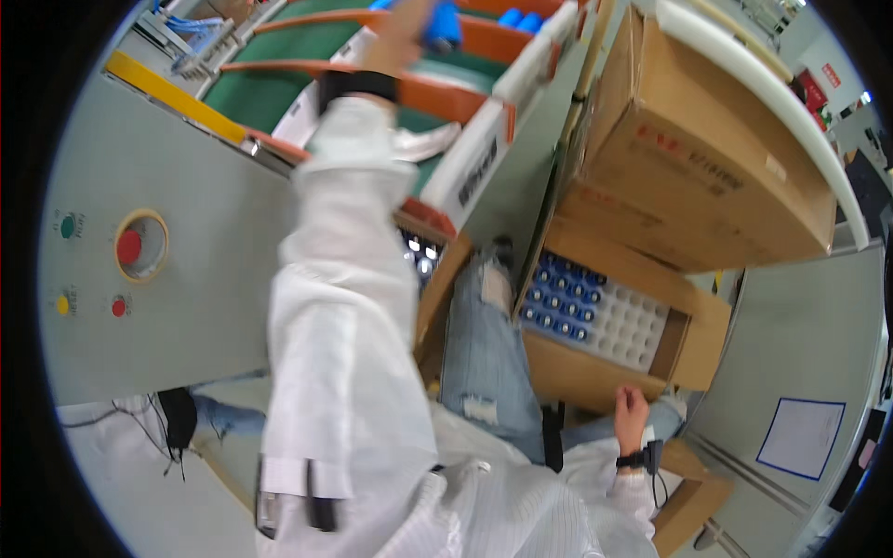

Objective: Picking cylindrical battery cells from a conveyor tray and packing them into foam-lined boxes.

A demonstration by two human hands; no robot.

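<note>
My left hand (406, 35) reaches forward over the green conveyor belt (307, 51), smeared by motion. Its fingers are not clear. Right beside it are blue cylinders (443, 26) that look like battery cells, and I cannot tell if the hand grips any. More blue cylinders (521, 19) lie in the lane to the right. My right hand (632, 415) is lowered near my leg with curled fingers, and nothing shows in it. Just ahead of it stands an open carton (577, 367) with a white tray (625, 321), partly filled with upright blue cells (561, 302).
Orange dividers (307, 67) split the belt into lanes. A large closed carton (707, 149) stands at the right behind a white curved rail (772, 84). Another open carton (445, 279) with cells sits under the conveyor's end. A grey panel with a red button (129, 246) is at the left.
</note>
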